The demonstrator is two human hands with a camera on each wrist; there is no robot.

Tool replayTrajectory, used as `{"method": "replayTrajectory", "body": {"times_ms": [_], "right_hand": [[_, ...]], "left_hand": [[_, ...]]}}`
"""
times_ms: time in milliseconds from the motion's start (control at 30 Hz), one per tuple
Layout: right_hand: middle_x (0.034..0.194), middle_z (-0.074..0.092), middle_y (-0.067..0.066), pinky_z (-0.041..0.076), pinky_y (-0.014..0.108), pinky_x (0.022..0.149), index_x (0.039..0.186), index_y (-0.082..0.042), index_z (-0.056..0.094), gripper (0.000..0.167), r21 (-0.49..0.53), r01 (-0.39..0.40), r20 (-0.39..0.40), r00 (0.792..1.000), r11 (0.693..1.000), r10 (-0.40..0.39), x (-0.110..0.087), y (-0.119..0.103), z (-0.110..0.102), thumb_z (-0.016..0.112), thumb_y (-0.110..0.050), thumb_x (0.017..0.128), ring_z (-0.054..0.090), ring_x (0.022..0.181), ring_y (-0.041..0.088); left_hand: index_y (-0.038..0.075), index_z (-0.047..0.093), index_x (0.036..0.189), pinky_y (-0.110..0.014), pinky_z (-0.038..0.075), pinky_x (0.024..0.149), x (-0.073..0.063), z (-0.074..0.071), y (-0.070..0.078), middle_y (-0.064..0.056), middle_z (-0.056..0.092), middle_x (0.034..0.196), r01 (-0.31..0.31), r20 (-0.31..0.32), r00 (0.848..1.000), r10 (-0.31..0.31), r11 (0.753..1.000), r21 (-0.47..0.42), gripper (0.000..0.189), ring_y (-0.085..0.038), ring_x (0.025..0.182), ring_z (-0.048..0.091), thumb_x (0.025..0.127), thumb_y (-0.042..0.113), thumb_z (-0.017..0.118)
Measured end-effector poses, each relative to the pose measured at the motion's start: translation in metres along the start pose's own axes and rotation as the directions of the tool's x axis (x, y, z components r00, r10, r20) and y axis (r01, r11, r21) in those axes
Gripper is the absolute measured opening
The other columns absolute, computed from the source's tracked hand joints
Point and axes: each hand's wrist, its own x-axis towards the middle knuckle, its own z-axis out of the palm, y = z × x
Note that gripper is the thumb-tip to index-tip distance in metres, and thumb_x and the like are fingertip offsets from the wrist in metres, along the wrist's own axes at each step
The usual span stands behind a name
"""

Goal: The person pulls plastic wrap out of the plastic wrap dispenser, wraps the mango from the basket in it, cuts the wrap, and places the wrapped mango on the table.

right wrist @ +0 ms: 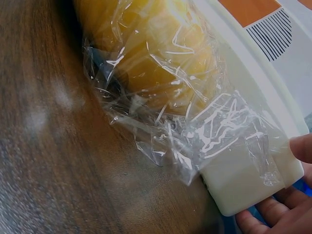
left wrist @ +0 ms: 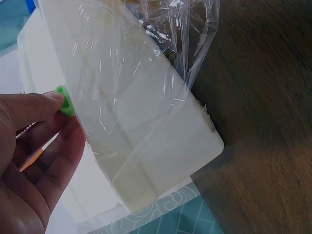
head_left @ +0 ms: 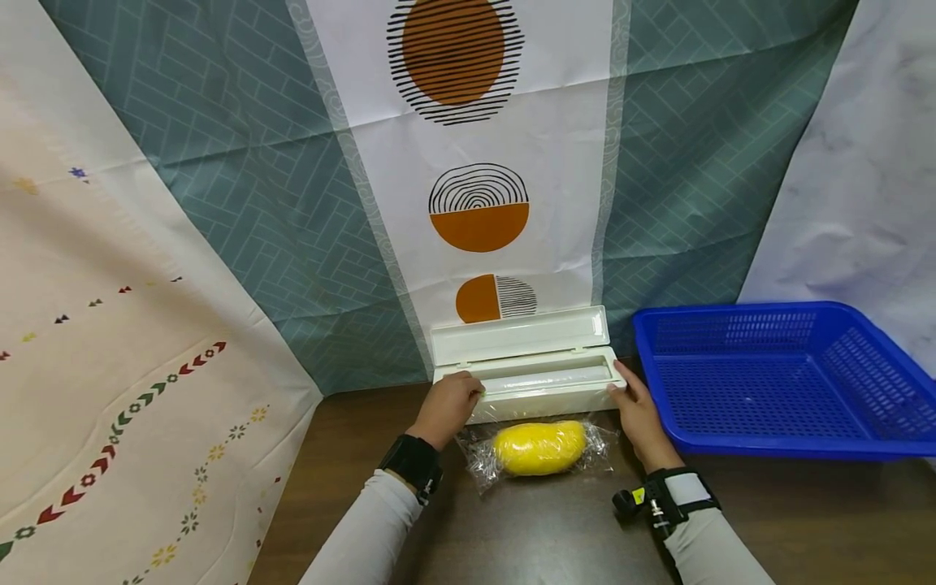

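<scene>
A white plastic-wrap dispenser (head_left: 541, 404) stands against the back cloth, its lid (head_left: 521, 336) raised and a roll of cling film (head_left: 547, 379) inside. At its left end my left hand (head_left: 448, 406) pinches a small green slider (left wrist: 67, 103) between thumb and fingers, along the box's edge. My right hand (head_left: 643, 422) grips the right end, thumb on top and fingers beneath in the right wrist view. Just in front lies a yellow oblong item (head_left: 539, 448) wrapped in clear film (right wrist: 214, 126); loose film bunches at both its ends and laps against the dispenser's front.
A blue plastic basket (head_left: 731, 445) sits right of the dispenser, close to my right hand. Patterned cloths (head_left: 241, 187) hang behind and at the left. All of it rests on a dark brown wooden table (head_left: 526, 536).
</scene>
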Motion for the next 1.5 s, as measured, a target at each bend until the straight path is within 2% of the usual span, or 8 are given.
{"method": "replayTrajectory", "body": {"times_ms": [367, 533, 767, 1133, 1500], "right_hand": [[0.168, 0.018, 0.018, 0.015, 0.049, 0.127, 0.161, -0.009, 0.024, 0.057, -0.004, -0.002, -0.005, 1.0, 1.0, 0.002, 0.0, -0.001, 0.001, 0.043, -0.009, 0.108, 0.015, 0.156, 0.031], [0.168, 0.019, 0.018, 0.016, 0.05, 0.127, 0.161, -0.01, 0.023, 0.057, -0.016, -0.014, -0.008, 1.0, 1.0, 0.014, -0.001, -0.002, 0.0, 0.043, -0.009, 0.108, 0.016, 0.156, 0.032], [0.168, 0.018, 0.018, 0.016, 0.05, 0.127, 0.162, -0.01, 0.022, 0.058, -0.006, -0.014, -0.002, 1.0, 1.0, 0.014, -0.002, -0.003, 0.0, 0.043, -0.009, 0.108, 0.016, 0.156, 0.032], [0.168, 0.019, 0.019, 0.015, 0.049, 0.127, 0.161, -0.008, 0.024, 0.057, -0.005, -0.011, -0.01, 1.0, 1.0, 0.011, 0.0, -0.003, 0.0, 0.044, -0.008, 0.107, 0.015, 0.156, 0.032], [0.168, 0.016, 0.018, 0.015, 0.049, 0.127, 0.162, -0.011, 0.021, 0.058, -0.007, -0.021, 0.002, 1.0, 1.0, 0.021, -0.003, -0.004, 0.001, 0.042, -0.01, 0.108, 0.014, 0.156, 0.031]], "left_hand": [[0.011, 0.078, 0.103, -0.034, 0.057, 0.083, -0.004, -0.002, -0.005, -0.002, 0.073, 0.097, 0.026, 0.012, 1.0, -0.026, 1.0, 0.004, 0.013, -0.02, 0.092, 0.069, 0.097, 0.01, 0.067], [0.012, 0.078, 0.103, -0.033, 0.057, 0.082, -0.005, 0.0, -0.009, -0.001, 0.071, 0.096, 0.014, 0.01, 1.0, -0.014, 1.0, 0.025, 0.013, -0.018, 0.091, 0.069, 0.096, 0.011, 0.068], [0.01, 0.078, 0.105, -0.032, 0.058, 0.08, -0.009, 0.002, -0.014, -0.002, 0.07, 0.096, 0.02, 0.005, 1.0, -0.02, 1.0, -0.001, 0.013, -0.018, 0.09, 0.069, 0.095, 0.01, 0.069], [0.01, 0.077, 0.106, -0.032, 0.058, 0.082, -0.011, -0.004, -0.016, -0.002, 0.072, 0.098, 0.021, 0.011, 1.0, -0.02, 1.0, -0.01, 0.014, -0.018, 0.092, 0.069, 0.095, 0.011, 0.068], [0.009, 0.077, 0.105, -0.033, 0.058, 0.085, -0.014, -0.005, -0.025, -0.003, 0.072, 0.1, 0.021, 0.015, 1.0, -0.02, 0.999, -0.028, 0.013, -0.019, 0.096, 0.07, 0.095, 0.008, 0.069]]}}
